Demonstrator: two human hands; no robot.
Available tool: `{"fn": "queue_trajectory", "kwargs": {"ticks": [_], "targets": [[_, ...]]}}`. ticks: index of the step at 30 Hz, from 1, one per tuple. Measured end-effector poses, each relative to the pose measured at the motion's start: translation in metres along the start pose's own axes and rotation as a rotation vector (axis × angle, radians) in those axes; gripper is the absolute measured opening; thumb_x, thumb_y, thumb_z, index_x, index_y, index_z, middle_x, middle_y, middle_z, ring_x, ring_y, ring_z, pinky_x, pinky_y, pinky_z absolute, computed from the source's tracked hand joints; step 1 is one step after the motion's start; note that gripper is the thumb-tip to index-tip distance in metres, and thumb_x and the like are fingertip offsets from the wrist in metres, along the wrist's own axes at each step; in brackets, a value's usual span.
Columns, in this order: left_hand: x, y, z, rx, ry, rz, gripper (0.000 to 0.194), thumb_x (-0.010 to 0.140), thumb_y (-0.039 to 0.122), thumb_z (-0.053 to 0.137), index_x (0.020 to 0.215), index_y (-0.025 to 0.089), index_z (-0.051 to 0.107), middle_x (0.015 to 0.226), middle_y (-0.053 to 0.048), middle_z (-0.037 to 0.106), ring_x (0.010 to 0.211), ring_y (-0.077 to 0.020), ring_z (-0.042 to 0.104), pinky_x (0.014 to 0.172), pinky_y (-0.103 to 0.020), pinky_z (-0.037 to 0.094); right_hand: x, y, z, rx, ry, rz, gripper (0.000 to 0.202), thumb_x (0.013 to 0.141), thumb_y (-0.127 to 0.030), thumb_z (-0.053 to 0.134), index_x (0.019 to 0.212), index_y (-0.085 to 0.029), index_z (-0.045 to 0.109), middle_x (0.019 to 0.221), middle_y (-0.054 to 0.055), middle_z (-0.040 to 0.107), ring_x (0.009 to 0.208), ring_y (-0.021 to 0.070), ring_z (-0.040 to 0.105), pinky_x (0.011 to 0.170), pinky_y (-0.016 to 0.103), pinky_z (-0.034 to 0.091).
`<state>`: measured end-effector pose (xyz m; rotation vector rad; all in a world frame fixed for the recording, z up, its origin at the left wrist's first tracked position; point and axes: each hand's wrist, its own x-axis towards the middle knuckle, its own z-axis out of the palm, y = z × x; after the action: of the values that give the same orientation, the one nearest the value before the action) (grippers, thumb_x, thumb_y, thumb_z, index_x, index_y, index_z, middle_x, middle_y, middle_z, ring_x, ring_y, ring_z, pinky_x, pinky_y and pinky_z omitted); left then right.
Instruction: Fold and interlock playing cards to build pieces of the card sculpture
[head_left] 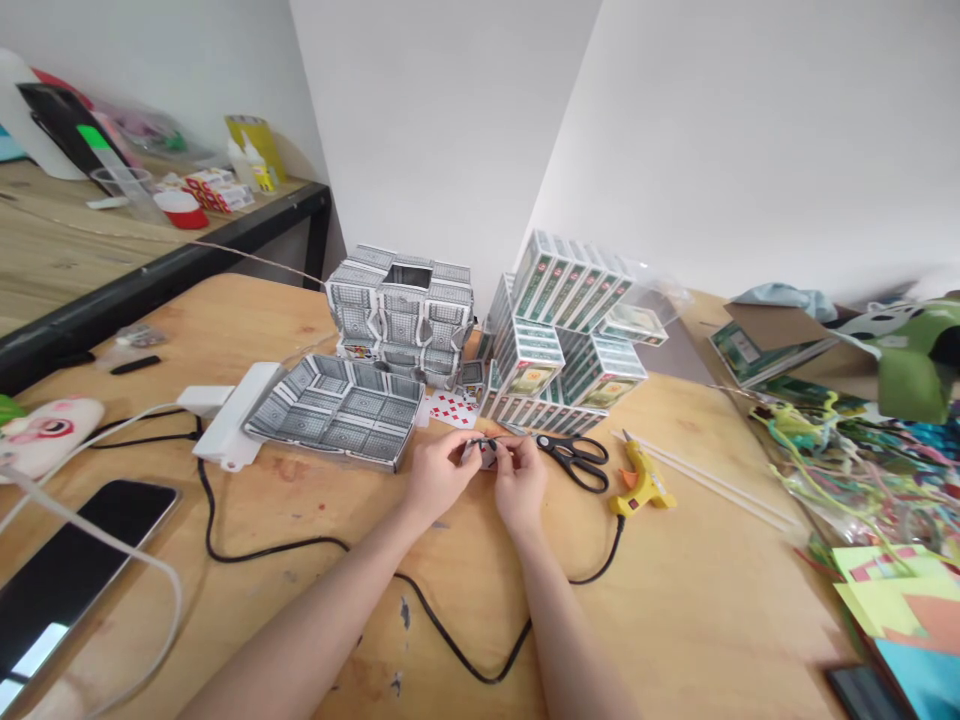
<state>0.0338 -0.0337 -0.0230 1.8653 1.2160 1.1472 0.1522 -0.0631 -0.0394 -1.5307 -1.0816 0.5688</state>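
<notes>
My left hand and my right hand meet over the middle of the table, thumbs and fingers pinched. Between them they hold a small white piece with dark parts, partly hidden by the fingertips; its kind I cannot make out. Just behind lie red diamond playing cards. Black-handled scissors lie beside my right hand, their blades partly hidden. To the left of my hands sits a shallow tray made of playing cards. Behind it stands a larger boxy structure of folded cards.
Stacked card boxes rise behind my hands. A yellow glue gun lies right, its black cord looping under my forearms, with glue sticks beyond. A power strip and phone are left; colored strings crowd the right.
</notes>
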Motion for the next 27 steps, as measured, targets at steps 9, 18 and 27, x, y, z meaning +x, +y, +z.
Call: {"fn": "queue_trajectory", "kwargs": {"ticks": [9,18,27], "targets": [[0.0009,-0.0016,0.0,0.041,0.031,0.002,0.023,0.067,0.012,0.053,0.083,0.019,0.067,0.074,0.001,0.071,0.058,-0.0109,0.062,0.056,-0.02,0.049,-0.0013,-0.0071,-0.0019,-0.072,0.007,-0.057,0.014,0.079,-0.029,0.047,0.075,-0.019,0.054,0.072,0.003,0.061,0.063,0.0155,0.056,0.06,0.027,0.044],[-0.0002,0.0,-0.0016,0.035,0.007,-0.007,0.024,0.068,0.01,0.051,0.084,0.018,0.067,0.07,0.001,0.069,0.054,-0.0094,0.059,0.054,-0.019,0.047,-0.0007,-0.0067,-0.0027,-0.073,0.018,-0.041,0.014,0.079,-0.03,0.047,0.075,-0.019,0.055,0.072,0.003,0.062,0.062,0.0153,0.056,0.059,0.027,0.045],[0.0003,0.0006,-0.001,0.028,-0.022,-0.01,0.02,0.074,0.017,0.051,0.087,0.019,0.066,0.078,0.0,0.07,0.062,-0.0101,0.062,0.061,-0.019,0.048,0.0,-0.006,-0.0026,-0.059,0.008,-0.035,0.014,0.079,-0.03,0.048,0.075,-0.018,0.054,0.072,0.003,0.062,0.063,0.0149,0.056,0.058,0.026,0.044]]}}
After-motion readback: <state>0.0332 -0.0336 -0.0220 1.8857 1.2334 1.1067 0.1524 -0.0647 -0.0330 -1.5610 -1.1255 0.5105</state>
